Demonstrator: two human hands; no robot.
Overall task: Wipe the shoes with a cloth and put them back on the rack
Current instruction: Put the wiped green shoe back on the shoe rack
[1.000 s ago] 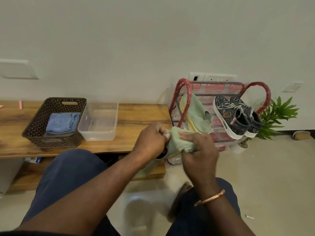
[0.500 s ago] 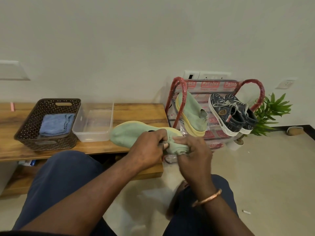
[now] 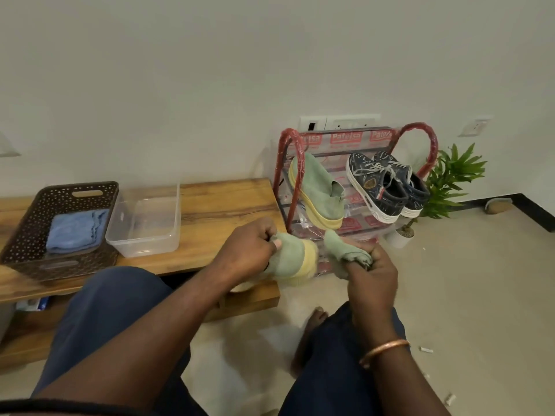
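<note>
**One green shoe in hand, three already on the rack**

The left hand (image 3: 249, 247) grips a green shoe (image 3: 288, 259) with a pale yellow sole. Its fingers are curled round the upper and the thumb is pressed onto the fabric. The shoe is held in the air in front of the wooden bench (image 3: 228, 202), low and just left of the rack (image 3: 295, 134). It is blurred, so the exact spot of the grip cannot be told.

The right hand (image 3: 372, 271) is closed round a bunched green cloth (image 3: 345, 247), which pokes up out of the fist. The cloth is near the shoe's toe but appears not to touch it.

On the rack's sloping shelf, the matching green shoe (image 3: 318, 190) leans toe-up, with a pair of dark sneakers (image 3: 387, 184) beside it.

The shoe looks light, with a soft cloth upper over a thick, springy sole. The upper would likely cave in under a hard rub. A firmer hold would be by the sole edge, or with fingers inside the opening to back the fabric while the cloth passes over it. The cloth is limp and works best kept wadded.

The rack appears wrapped in plastic film, which may be slick. The shoe is probably best set sole-down in the gap next to its mate.
</note>
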